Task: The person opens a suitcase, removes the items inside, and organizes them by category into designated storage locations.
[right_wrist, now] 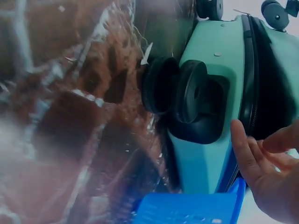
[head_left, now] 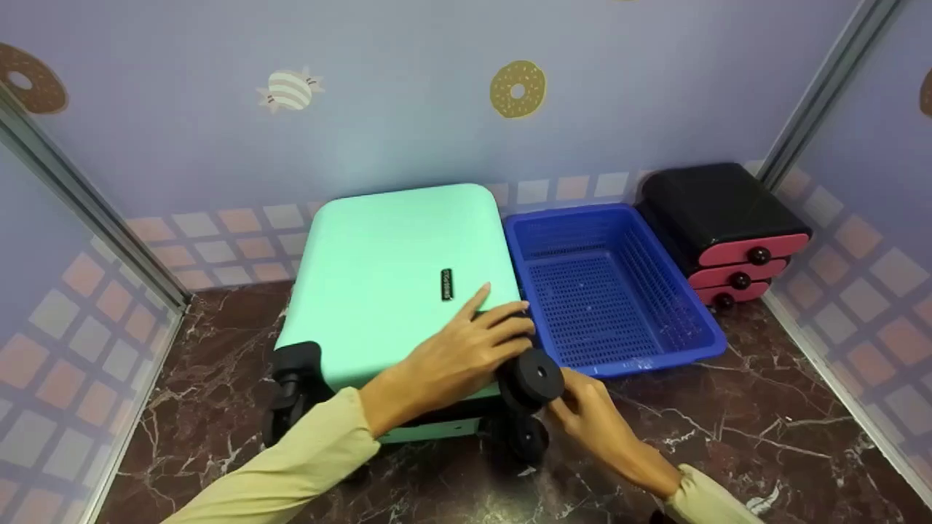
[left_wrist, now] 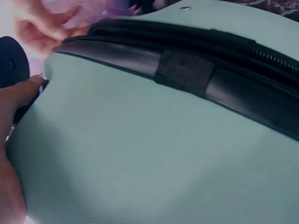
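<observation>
The left hand [head_left: 466, 349], fingers spread, rested on the mint suitcase [head_left: 393, 262]; the right hand [head_left: 593, 415], grip unclear, seemingly worked the zipper [left_wrist: 276, 59], likely needing a steady pull.

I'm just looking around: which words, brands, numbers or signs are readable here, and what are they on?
Black badge on the mint-green suitcase: light lettering running sideways, too small to read with certainty.
Blue basket and black drawer unit: no writing visible.
Wall: donut and candy pictures, no legible words or numbers.
</observation>
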`<state>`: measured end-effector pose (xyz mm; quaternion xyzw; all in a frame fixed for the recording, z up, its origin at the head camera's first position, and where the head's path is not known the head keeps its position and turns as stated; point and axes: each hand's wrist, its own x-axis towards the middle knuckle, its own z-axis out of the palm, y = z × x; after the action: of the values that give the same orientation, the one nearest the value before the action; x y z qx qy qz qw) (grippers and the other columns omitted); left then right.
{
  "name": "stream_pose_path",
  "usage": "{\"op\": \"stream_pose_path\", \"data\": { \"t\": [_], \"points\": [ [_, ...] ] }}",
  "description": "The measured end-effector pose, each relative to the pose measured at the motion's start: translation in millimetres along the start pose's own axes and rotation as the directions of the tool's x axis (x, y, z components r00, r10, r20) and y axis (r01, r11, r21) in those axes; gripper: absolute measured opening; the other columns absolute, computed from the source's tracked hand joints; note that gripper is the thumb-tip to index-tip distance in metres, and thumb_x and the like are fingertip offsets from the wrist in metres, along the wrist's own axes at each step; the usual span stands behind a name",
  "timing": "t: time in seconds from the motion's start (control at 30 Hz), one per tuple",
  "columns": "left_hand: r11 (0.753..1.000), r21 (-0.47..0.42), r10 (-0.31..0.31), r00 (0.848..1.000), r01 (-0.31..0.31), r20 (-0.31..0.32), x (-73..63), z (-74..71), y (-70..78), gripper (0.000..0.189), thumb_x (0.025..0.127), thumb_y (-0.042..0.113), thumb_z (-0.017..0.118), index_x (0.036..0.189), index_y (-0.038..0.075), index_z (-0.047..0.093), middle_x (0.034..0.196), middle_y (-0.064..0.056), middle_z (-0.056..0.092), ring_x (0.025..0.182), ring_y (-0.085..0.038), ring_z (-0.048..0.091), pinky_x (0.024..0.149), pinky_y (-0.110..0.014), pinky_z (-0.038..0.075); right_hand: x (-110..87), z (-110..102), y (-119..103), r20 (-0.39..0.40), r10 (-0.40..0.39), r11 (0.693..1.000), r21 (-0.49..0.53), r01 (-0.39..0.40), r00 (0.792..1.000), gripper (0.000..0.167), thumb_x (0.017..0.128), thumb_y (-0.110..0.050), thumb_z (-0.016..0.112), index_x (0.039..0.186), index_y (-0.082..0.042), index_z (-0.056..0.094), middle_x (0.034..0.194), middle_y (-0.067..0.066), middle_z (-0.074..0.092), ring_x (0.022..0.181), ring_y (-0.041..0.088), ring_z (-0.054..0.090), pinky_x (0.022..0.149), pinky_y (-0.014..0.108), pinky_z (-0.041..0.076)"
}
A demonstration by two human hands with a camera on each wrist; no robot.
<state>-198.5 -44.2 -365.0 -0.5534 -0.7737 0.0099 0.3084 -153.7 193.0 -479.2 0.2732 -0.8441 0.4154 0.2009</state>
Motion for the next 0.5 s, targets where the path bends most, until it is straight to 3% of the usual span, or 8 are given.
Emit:
{"op": "stream_pose_path", "data": {
  "t": [0.07, 0.13, 0.2, 0.27, 0.33, 0.4, 0.47, 0.5],
  "points": [
    [0.997, -0.067, -0.037, 0.994, 0.030, -0.103, -1.0, -13.2, -5.3, 0.033, 0.085, 0.015, 0.084, 0.116, 0.011, 0.076, 0.128, -0.005, 0.071, 0.136, -0.029, 0.059, 0.117, -0.062, 0.043, 10.6, 4.8, 2.8, -0.015, -0.090, 0.991, -0.096, 0.088, 0.996, 0.033, 0.080, 0.015, 0.077, 0.110, 0.001, 0.075, 0.105, 0.009, 0.074, 0.097, 0.018, 0.070, 0.082, 0.039, 0.063],
    [0.991, -0.123, -0.081, 0.976, 0.057, -0.204, -2.8, -27.7, -11.0, 0.035, 0.081, 0.012, 0.085, 0.114, 0.007, 0.075, 0.126, -0.008, 0.071, 0.134, -0.032, 0.060, 0.117, -0.063, 0.042, 23.4, 8.3, 6.2, 0.021, -0.162, 0.964, -0.211, 0.163, 0.987, 0.033, 0.078, 0.012, 0.079, 0.109, 0.001, 0.075, 0.110, 0.013, 0.072, 0.103, 0.026, 0.069, 0.087, 0.044, 0.061],
    [0.981, -0.178, -0.134, 0.946, 0.083, -0.296, -7.6, -42.5, -17.2, 0.039, 0.077, 0.010, 0.087, 0.113, 0.004, 0.073, 0.125, -0.011, 0.071, 0.132, -0.035, 0.061, 0.117, -0.064, 0.041, 35.4, 10.8, 10.2, 0.116, -0.221, 0.920, -0.305, 0.247, 0.968, 0.024, 0.080, 0.003, 0.082, 0.103, -0.001, 0.078, 0.107, 0.012, 0.071, 0.101, 0.028, 0.067, 0.088, 0.044, 0.059],
    [0.964, -0.236, -0.204, 0.903, 0.120, -0.377, -16.0, -57.1, -22.7, 0.040, 0.074, 0.007, 0.086, 0.111, 0.001, 0.072, 0.125, -0.014, 0.071, 0.130, -0.038, 0.061, 0.118, -0.063, 0.040, 43.4, 10.9, 14.9, 0.217, -0.260, 0.877, -0.355, 0.324, 0.941, 0.009, 0.086, -0.007, 0.082, 0.093, -0.004, 0.079, 0.098, 0.009, 0.071, 0.094, 0.028, 0.067, 0.086, 0.044, 0.057],
    [0.944, -0.294, -0.279, 0.839, 0.150, -0.467, -27.7, -69.2, -28.4, 0.036, 0.074, 0.002, 0.084, 0.108, -0.001, 0.071, 0.123, -0.016, 0.071, 0.127, -0.040, 0.062, 0.118, -0.061, 0.042, 46.1, 7.7, 18.2, 0.300, -0.270, 0.867, -0.337, 0.366, 0.915, 0.010, 0.092, -0.014, 0.080, 0.086, -0.007, 0.078, 0.084, 0.004, 0.069, 0.084, 0.024, 0.067, 0.083, 0.042, 0.058],
    [0.918, -0.349, -0.364, 0.753, 0.190, -0.548, -42.4, -80.3, -34.7, 0.031, 0.076, 0.000, 0.080, 0.106, -0.003, 0.071, 0.120, -0.018, 0.072, 0.126, -0.039, 0.064, 0.117, -0.056, 0.045, 43.6, 2.0, 19.4, 0.349, -0.268, 0.870, -0.313, 0.382, 0.898, 0.021, 0.097, -0.019, 0.076, 0.080, -0.006, 0.076, 0.076, 0.003, 0.066, 0.080, 0.023, 0.068, 0.088, 0.042, 0.059],
    [0.891, -0.382, -0.443, 0.643, 0.244, -0.624, -58.0, -91.0, -41.1, 0.028, 0.077, -0.003, 0.075, 0.104, -0.006, 0.070, 0.117, -0.020, 0.072, 0.125, -0.037, 0.065, 0.116, -0.052, 0.047, 40.5, -5.3, 17.6, 0.386, -0.249, 0.881, -0.291, 0.374, 0.888, 0.029, 0.100, -0.024, 0.073, 0.077, -0.006, 0.073, 0.074, 0.002, 0.063, 0.079, 0.021, 0.067, 0.093, 0.042, 0.060],
    [0.872, -0.398, -0.488, 0.570, 0.286, -0.661, -64.1, -98.3, -43.3, 0.024, 0.078, -0.003, 0.074, 0.102, -0.008, 0.069, 0.114, -0.022, 0.072, 0.123, -0.037, 0.066, 0.115, -0.050, 0.049, 39.3, -8.6, 16.7, 0.408, -0.247, 0.885, -0.274, 0.376, 0.879, 0.032, 0.101, -0.027, 0.071, 0.077, -0.007, 0.072, 0.074, 0.001, 0.062, 0.078, 0.019, 0.066, 0.092, 0.041, 0.060]
  ]
}}
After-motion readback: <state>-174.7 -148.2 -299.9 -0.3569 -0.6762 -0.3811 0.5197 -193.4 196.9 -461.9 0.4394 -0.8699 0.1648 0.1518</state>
